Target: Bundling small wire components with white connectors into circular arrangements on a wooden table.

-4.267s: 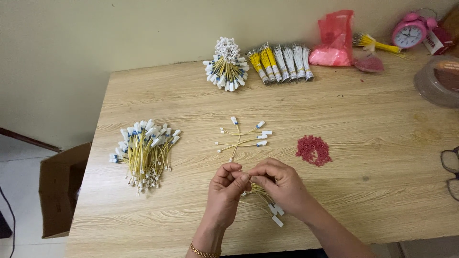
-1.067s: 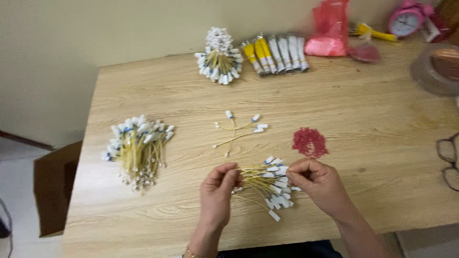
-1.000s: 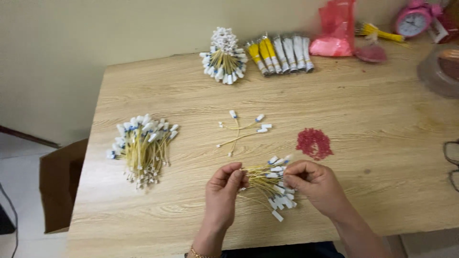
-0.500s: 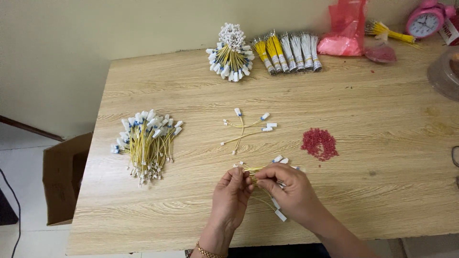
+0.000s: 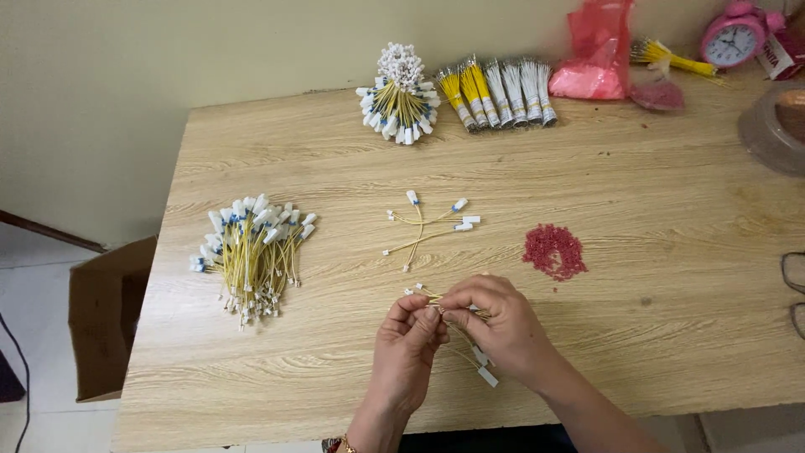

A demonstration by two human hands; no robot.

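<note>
My left hand point(image 5: 405, 342) and my right hand point(image 5: 497, 323) meet near the table's front edge, both pinched on a small bundle of yellow wires with white connectors point(image 5: 470, 348). Most of the bundle is hidden under my right hand; a few white ends stick out below it. Just beyond my hands lie a few loose yellow wires point(image 5: 428, 221) spread on the wood. A small heap of red bits point(image 5: 553, 250) sits to the right of them.
A large pile of finished yellow wires point(image 5: 251, 252) lies at the left of the wooden table point(image 5: 335, 168). At the back are a round wire bundle point(image 5: 398, 94), packed wire bunches point(image 5: 501, 87), a pink bag point(image 5: 597, 59) and a pink clock point(image 5: 734, 38). A cardboard box point(image 5: 105, 319) stands on the floor.
My hands have come together from holding the bundle spread out sideways; the bundle is now gathered under my right hand. The camera view has shifted slightly.
</note>
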